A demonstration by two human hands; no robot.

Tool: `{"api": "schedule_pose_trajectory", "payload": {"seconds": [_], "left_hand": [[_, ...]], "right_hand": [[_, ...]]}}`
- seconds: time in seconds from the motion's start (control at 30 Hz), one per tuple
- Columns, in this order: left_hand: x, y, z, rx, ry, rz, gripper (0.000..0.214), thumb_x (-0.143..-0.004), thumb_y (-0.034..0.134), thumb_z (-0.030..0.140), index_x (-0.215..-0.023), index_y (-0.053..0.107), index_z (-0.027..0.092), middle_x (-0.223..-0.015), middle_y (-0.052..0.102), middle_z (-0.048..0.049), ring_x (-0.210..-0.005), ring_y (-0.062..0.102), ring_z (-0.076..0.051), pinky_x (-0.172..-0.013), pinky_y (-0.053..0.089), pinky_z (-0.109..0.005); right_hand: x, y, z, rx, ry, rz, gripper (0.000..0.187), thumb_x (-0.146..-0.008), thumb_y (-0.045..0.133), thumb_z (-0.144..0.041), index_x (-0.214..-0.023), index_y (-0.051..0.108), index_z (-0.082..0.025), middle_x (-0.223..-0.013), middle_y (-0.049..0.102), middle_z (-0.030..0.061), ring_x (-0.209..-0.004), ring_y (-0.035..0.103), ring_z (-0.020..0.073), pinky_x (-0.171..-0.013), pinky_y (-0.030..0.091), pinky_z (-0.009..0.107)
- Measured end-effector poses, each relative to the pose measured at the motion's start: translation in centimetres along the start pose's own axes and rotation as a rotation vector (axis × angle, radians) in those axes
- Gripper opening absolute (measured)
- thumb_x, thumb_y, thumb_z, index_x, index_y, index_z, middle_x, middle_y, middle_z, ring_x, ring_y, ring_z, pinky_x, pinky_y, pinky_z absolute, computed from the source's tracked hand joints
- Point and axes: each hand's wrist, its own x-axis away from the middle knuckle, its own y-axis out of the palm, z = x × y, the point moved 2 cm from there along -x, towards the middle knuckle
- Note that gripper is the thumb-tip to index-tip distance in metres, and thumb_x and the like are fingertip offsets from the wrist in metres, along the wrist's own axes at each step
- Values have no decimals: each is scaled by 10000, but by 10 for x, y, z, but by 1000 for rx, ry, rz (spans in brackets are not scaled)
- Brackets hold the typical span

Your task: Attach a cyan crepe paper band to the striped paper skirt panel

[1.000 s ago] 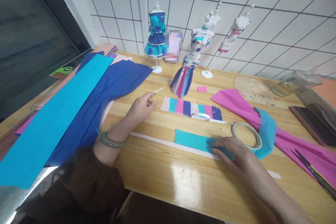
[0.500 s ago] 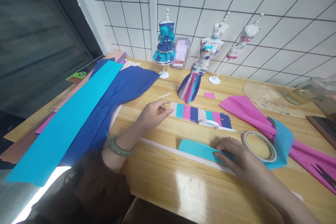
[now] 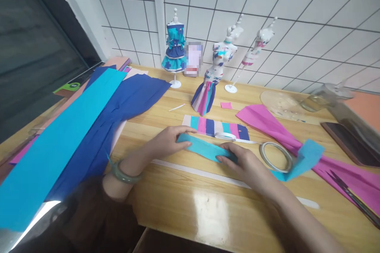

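A turquoise paper strip (image 3: 204, 148) is lifted off the wooden table (image 3: 208, 209), and both hands grip it. My left hand (image 3: 168, 142) pinches its left end. My right hand (image 3: 245, 164) is closed on its middle, and the strip's far end (image 3: 305, 156) trails right past a tape roll (image 3: 276, 157). Just behind the hands lies a striped paper panel (image 3: 218, 127) with a white tape loop on it. A long white strip (image 3: 208, 174) lies on the table under the hands.
Big turquoise (image 3: 59, 138) and dark blue (image 3: 124, 106) paper sheets cover the left side. Three small mannequins (image 3: 221, 57) in paper dresses stand by the tiled wall. Magenta paper (image 3: 297, 134), a clear plate (image 3: 282, 104), a glass jar (image 3: 323, 97) and a phone (image 3: 347, 142) lie at right.
My left hand came over from the table's middle and took the strip's left end. My right hand went from pressing the strip flat to gripping it, and the strip rose and shifted left.
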Motion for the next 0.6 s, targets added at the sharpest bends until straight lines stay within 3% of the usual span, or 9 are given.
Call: {"api": "schedule_pose_trajectory", "payload": {"seconds": [0.17,0.3,0.47,0.6], "left_hand": [[5,-32,8,14,-72,83,423,-753,597,325,-1156,591,196,-855,646,-23,-735,589,-131,-657,478,-233],[9,-51,14,-23,-145,148,443,-718,616,331,-1141,601,200,-838,649,-16,-712,578,-126,-610,467,-209],[8,-53,8,-32,-168,60,442,-701,621,294,-1132,607,195,-890,678,-27,-801,606,-160,-682,487,-236],[8,-51,3,-90,-151,8,411,-712,608,288,-1115,618,205,-1071,659,-39,-891,606,-176,-748,485,-261]], "right_hand": [[15,-19,15,-45,78,-51,320,-837,501,-443,-1064,560,-225,-939,676,41,-816,623,203,-701,481,311],[33,-30,41,-71,146,-95,327,-831,509,-474,-1023,612,-229,-971,682,53,-862,627,219,-725,505,321],[45,-36,67,-54,167,-85,288,-852,480,-452,-933,653,-236,-904,689,48,-802,630,216,-676,518,325],[38,-36,64,60,122,12,297,-842,492,-468,-921,655,-234,-842,679,59,-715,614,208,-603,502,325]]}}
